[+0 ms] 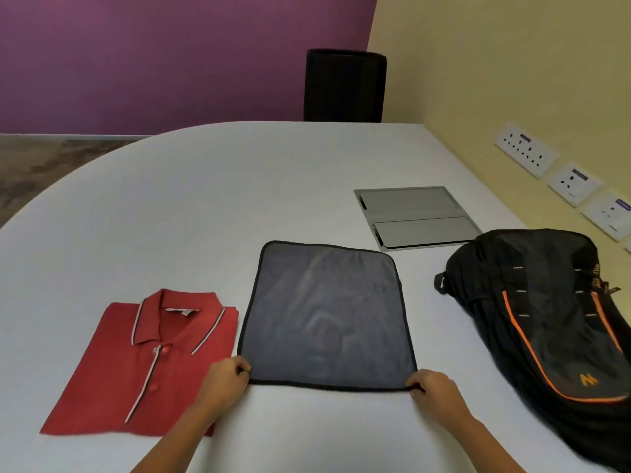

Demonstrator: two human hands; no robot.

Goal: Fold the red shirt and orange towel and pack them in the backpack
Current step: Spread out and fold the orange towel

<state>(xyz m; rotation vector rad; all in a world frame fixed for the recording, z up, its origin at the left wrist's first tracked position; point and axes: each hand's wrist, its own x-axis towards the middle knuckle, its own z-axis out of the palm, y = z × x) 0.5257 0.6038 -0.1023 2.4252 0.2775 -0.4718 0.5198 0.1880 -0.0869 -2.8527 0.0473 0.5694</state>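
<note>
A red polo shirt [143, 363] lies folded on the white table [205, 199], collar away from me, at the left. In the middle lies a flat square towel [324, 315]; it looks dark grey with a black hem, not orange. My left hand [225, 380] pinches its near left corner. My right hand [433, 390] pinches its near right corner. A black backpack [546, 319] with orange zip trim lies on its side at the right, closed as far as I can see.
A metal cable hatch [416, 216] is set into the table behind the towel. A black chair back [345, 85] stands at the far edge. Wall sockets [526, 150] line the yellow wall on the right. The table's curved edge runs along the left.
</note>
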